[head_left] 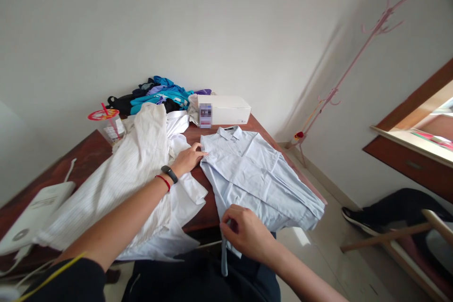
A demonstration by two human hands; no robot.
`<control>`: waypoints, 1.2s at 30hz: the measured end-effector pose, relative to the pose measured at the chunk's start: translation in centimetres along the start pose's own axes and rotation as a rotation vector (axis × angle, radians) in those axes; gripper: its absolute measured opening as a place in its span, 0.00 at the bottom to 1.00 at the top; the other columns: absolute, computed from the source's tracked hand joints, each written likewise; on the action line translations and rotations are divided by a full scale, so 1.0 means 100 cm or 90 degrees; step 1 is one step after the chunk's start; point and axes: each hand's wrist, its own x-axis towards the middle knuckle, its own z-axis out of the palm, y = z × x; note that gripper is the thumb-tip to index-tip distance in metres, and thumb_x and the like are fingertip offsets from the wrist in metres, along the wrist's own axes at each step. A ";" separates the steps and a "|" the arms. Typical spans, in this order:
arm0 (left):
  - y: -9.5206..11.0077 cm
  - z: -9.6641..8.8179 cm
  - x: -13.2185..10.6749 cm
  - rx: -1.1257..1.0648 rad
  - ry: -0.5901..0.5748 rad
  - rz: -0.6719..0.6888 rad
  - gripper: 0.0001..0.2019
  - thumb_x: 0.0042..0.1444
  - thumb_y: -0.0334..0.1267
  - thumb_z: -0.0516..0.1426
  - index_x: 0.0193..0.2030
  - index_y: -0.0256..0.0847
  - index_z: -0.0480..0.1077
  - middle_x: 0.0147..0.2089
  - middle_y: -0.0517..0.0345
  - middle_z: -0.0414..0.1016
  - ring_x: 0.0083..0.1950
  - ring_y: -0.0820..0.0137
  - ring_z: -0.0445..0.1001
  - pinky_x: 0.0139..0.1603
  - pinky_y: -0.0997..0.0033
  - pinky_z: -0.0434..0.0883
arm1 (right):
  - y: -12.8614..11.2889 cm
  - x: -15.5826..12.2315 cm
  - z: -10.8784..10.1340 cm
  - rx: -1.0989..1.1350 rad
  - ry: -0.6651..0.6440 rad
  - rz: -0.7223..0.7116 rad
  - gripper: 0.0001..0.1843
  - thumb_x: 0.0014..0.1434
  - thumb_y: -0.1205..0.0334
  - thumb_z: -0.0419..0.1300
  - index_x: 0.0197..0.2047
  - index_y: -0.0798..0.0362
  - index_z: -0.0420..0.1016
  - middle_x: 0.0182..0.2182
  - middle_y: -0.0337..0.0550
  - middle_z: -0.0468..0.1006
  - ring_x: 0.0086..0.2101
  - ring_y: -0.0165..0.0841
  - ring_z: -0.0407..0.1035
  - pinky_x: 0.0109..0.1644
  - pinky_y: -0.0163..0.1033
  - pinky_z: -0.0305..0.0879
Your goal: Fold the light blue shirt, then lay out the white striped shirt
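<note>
A light blue collared shirt [247, 170] lies on the dark wooden table, its collar toward the wall and one sleeve laid across its front. My left hand [191, 157], wearing a black band and a red cord at the wrist, pinches the shirt's left edge below the shoulder. Closer to me, my right hand [246, 232] has its thumb and fingers closed on the near left part of the shirt, where a strip of cloth hangs over the table's front edge. Beneath my left forearm is a heap of white garments with a cream striped shirt [123, 170] on top.
Against the wall stand a white box [230, 109] and a pile of blue and black clothes [161, 92]. A plastic cup with a straw [111, 127] is at the left, behind a white device with cables [38, 212]. A pink coat rack [354, 61] and a wooden chair [389, 236] stand right.
</note>
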 end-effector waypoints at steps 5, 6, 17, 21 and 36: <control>-0.002 0.002 0.000 -0.001 0.004 -0.003 0.18 0.72 0.41 0.50 0.59 0.51 0.79 0.66 0.51 0.66 0.53 0.62 0.77 0.51 0.66 0.73 | -0.001 0.000 0.014 -0.128 0.000 0.075 0.15 0.60 0.49 0.69 0.36 0.51 0.72 0.35 0.42 0.77 0.32 0.35 0.70 0.33 0.38 0.48; -0.003 0.002 0.000 0.000 0.006 -0.001 0.19 0.72 0.41 0.49 0.59 0.51 0.79 0.66 0.51 0.66 0.53 0.62 0.77 0.51 0.66 0.73 | -0.001 0.001 0.016 -0.147 0.005 0.086 0.16 0.60 0.49 0.68 0.36 0.51 0.70 0.35 0.42 0.77 0.32 0.36 0.70 0.33 0.38 0.47; -0.004 0.006 -0.001 -0.019 0.029 -0.006 0.19 0.73 0.41 0.49 0.57 0.48 0.79 0.67 0.51 0.65 0.53 0.61 0.77 0.49 0.66 0.73 | 0.010 -0.009 0.017 -0.085 0.095 0.034 0.12 0.64 0.71 0.49 0.46 0.50 0.69 0.39 0.42 0.75 0.36 0.35 0.72 0.39 0.37 0.56; -0.005 0.007 -0.001 -0.021 0.032 -0.008 0.19 0.72 0.41 0.49 0.57 0.48 0.80 0.67 0.51 0.66 0.53 0.62 0.77 0.50 0.66 0.73 | 0.012 -0.014 0.013 -0.060 0.052 0.026 0.15 0.65 0.73 0.48 0.42 0.50 0.74 0.39 0.42 0.71 0.36 0.33 0.71 0.42 0.37 0.59; -0.005 0.007 0.000 0.000 0.036 -0.001 0.18 0.72 0.41 0.50 0.57 0.48 0.80 0.65 0.51 0.67 0.52 0.63 0.77 0.48 0.68 0.73 | 0.019 -0.024 0.023 0.073 0.086 -0.013 0.21 0.65 0.77 0.48 0.47 0.50 0.78 0.39 0.43 0.71 0.38 0.34 0.72 0.44 0.36 0.63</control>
